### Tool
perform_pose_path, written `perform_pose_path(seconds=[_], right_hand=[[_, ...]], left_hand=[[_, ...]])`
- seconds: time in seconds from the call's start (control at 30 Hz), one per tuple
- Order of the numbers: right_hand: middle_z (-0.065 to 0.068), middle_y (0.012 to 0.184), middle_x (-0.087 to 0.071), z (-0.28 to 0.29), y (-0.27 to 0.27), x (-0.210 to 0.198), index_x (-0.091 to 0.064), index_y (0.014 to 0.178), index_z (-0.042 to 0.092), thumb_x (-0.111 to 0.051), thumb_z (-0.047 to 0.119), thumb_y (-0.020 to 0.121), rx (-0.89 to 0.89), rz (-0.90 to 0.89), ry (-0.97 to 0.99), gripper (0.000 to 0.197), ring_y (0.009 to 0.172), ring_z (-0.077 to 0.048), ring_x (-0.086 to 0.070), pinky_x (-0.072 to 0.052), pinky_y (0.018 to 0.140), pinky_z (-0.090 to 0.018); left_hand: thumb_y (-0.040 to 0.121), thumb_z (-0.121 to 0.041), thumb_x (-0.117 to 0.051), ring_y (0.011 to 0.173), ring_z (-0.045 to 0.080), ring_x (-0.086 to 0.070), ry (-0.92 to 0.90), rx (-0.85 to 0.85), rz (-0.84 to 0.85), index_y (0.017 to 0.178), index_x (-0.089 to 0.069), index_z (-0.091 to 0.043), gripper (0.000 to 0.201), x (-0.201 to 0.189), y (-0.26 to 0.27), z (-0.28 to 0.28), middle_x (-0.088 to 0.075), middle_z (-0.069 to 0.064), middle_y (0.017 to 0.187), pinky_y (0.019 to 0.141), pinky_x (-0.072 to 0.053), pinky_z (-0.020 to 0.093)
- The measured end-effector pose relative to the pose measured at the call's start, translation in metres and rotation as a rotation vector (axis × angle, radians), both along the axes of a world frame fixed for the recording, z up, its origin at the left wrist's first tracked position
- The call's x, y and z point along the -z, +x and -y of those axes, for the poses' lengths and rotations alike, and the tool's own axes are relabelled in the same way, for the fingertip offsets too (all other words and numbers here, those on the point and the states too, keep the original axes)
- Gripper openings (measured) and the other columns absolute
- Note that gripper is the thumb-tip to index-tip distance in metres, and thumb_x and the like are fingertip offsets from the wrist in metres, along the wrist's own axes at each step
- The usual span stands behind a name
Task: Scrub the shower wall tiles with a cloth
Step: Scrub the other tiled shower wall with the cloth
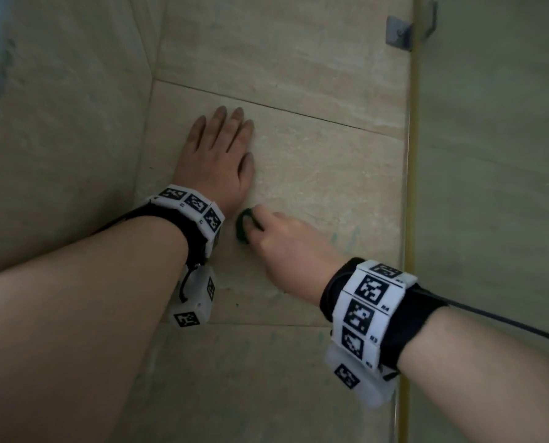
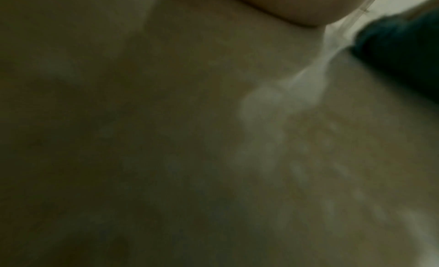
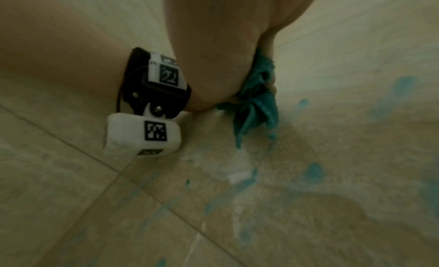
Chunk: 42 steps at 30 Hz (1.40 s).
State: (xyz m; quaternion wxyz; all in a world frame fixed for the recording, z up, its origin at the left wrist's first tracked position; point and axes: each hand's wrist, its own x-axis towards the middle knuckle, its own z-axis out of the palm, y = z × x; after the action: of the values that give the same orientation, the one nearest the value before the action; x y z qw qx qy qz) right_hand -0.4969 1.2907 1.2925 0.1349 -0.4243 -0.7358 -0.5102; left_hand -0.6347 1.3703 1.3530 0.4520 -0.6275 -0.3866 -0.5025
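While the left hand (image 1: 217, 161) lies flat on the tile (image 1: 314, 174), the right hand (image 1: 286, 247) grips the cloth (image 1: 243, 226); teal smears (image 3: 313, 172) remain, so scrubbing's unfinished.

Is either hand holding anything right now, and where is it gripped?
The right hand grips a bunched teal cloth in its curled fingers. The left hand rests flat on the beige wall tile.

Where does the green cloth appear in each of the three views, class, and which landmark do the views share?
Head view: the cloth is just left of centre, bunched in the right hand, below the left hand.
Left wrist view: a dark blurred patch at the upper right edge.
Right wrist view: above centre, crumpled against the wall.
Shared landmark: the beige wall tile it presses on.
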Motion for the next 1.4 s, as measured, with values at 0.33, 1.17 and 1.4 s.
perform_pose_path(seconds=[0.33,1.17,1.4], right_hand=[[-0.019,0.116,-0.043,0.009,0.054,-0.031,-0.051,0.118,-0.006,-0.042,-0.006,0.092,0.375,-0.526,0.099,0.027,0.097,-0.035,-0.058,-0.038,0.069,-0.033],[-0.017,0.118,-0.04,0.006,0.059,-0.006,-0.048,0.121,-0.004,-0.037,-0.01,0.091,0.253,-0.444,0.044,0.032,0.087,-0.033,-0.059,-0.036,0.063,-0.03],[-0.013,0.108,-0.04,0.017,0.015,0.027,-0.048,0.115,-0.001,-0.04,-0.004,0.094,0.116,-0.183,-0.15,0.022,0.078,-0.029,-0.048,-0.033,0.064,-0.031]], left_hand=[[0.092,-0.037,-0.014,0.144,0.03,-0.023,-0.02,-0.006,-0.001,0.146,-0.036,-0.007,0.066,0.001,0.0,0.003,-0.031,0.011,0.155,0.117,-0.009,0.044],[0.092,-0.035,-0.014,0.145,0.031,-0.021,-0.022,0.003,-0.007,0.147,-0.033,-0.007,0.065,0.003,0.0,0.004,-0.029,0.012,0.155,0.118,-0.008,0.045],[0.095,-0.031,-0.022,0.144,0.033,-0.022,-0.018,0.004,-0.011,0.146,-0.035,-0.006,0.059,0.001,0.0,0.002,-0.03,0.013,0.155,0.118,-0.01,0.046]])
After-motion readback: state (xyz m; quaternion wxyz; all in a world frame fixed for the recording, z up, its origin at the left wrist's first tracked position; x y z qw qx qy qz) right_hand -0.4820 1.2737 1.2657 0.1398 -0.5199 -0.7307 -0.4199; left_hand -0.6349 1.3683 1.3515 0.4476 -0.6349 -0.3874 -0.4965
